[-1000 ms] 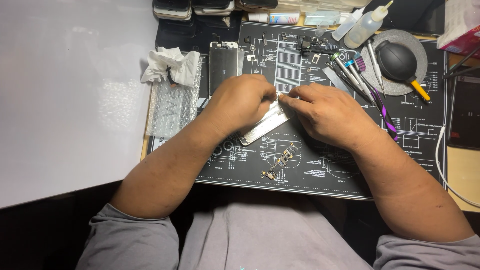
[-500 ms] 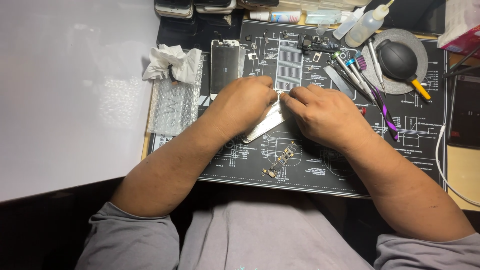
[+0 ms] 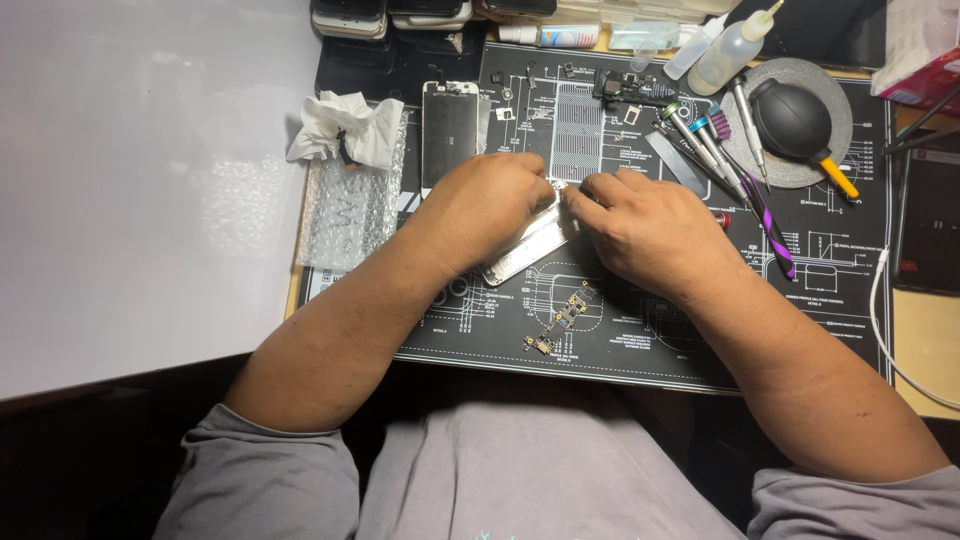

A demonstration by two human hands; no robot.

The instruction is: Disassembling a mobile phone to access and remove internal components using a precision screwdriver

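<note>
Black and printed with white diagrams, a rubber repair mat [image 3: 800, 300] covers the desk, with a white board to its left. Both hands meet at the mat's centre over a silver metal phone housing [image 3: 525, 250] that lies slanted, its near end showing below the fingers. The left hand [image 3: 490, 205] curls over the housing's far end and grips it; the right hand [image 3: 650, 230] presses in from the right, fingers pinched narrow at the housing's upper edge, though whether they hold a small part or tool I cannot tell. Compared with a second ago, the hands have closed in more tightly and cover more of the housing, which has barely shifted. Near the person lies a small green-and-gold circuit board [image 3: 562, 318]. Farther off sit a detached phone screen [image 3: 449, 130], crumpled white tissue [image 3: 345, 128], a bubble-wrap bag [image 3: 345, 205], purple-handled screwdrivers [image 3: 760, 215] and a black rubber air blower [image 3: 795, 118].
</note>
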